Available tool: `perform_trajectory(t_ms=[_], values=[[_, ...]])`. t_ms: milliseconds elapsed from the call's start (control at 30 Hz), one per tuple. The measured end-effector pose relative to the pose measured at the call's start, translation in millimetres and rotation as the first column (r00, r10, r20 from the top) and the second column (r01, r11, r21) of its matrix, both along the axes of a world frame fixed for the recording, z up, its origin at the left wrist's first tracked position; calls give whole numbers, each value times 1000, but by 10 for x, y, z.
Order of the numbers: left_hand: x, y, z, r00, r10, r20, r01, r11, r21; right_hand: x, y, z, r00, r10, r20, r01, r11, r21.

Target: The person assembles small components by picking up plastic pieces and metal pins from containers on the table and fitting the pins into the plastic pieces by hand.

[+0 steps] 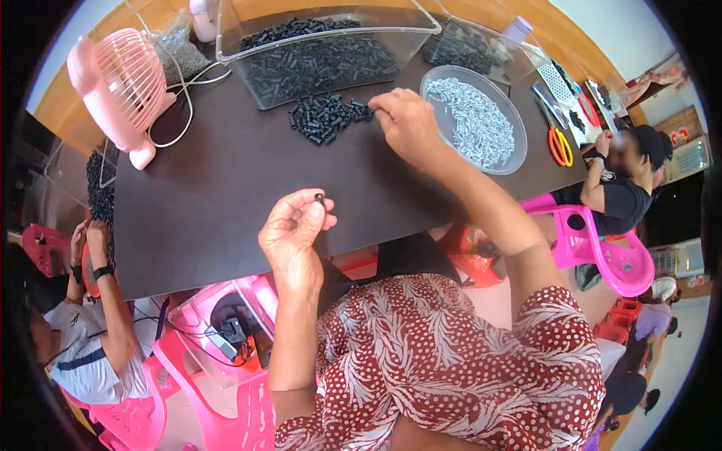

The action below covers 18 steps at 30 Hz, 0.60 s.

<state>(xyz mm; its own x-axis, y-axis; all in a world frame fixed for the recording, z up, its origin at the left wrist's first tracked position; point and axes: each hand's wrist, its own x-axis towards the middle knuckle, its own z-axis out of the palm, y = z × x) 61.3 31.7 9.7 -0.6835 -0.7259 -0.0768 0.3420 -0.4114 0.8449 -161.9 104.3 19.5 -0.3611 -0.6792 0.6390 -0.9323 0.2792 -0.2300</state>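
Observation:
Near the front of the dark table (210, 218), my left hand (295, 233) is closed, pinching a small black tubular part (320, 198) upright between thumb and forefinger. My right hand (410, 124) reaches farther out, its fingers drawn together at the right edge of a loose pile of black tubular parts (323, 120). Whatever lies between those right fingertips is too small and covered to make out. Just right of that hand stands a round clear tub (522, 143) with many small silvery metal pieces (481, 124) in it.
Behind the pile is a clear plastic box (259, 96) full of black parts; another clear box (459, 52) sits to its right. A pink fan (124, 98) with a white cable stands at left, orange-handled scissors (560, 146) at right. Other people sit at both sides.

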Motion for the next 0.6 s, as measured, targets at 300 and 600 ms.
perform_trajectory(t_ms=[300,600], values=[[-48,-21,-22,1000,6,25,-5,999,-36,-230,-71,-76,995,-53,87,51,998,27],[-28,-34,-68,1000,17,-11,-18,998,-55,-321,-105,53,961,-64,270,20,987,162]])
